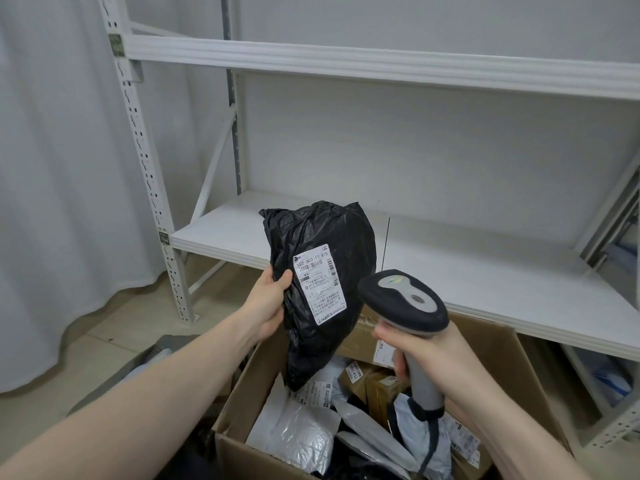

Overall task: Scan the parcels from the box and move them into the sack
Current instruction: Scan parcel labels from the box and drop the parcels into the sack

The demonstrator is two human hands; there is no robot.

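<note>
Left hand (268, 306): was closed on the left edge of the black parcel, thumb laid on its front face, fingers hidden behind.
Black parcel (322, 271): a crinkled black plastic mailer, was held upright above the box, at the centre of the view.
Label (320, 284): a white shipping label with barcodes, was seen on the parcel's front, turned toward the camera.
Right hand (436, 358): was wrapped tight round the grey handle of the scanner, at 4 o'clock from the parcel.
Scanner (403, 303): black head with a grey top, was held just beside the label, head turned toward it; a dark cord was seen hanging from the handle base.
Box (502, 344): open brown cardboard, was placed at 6 o'clock below the parcel; grey mailers and small brown cartons were seen inside.
Sack (166, 348): a dark opening was partly seen at 8 o'clock, left of the box, behind the left forearm.
Shelf (467, 268): white racking was seen at 12 o'clock, behind the parcel.
</note>
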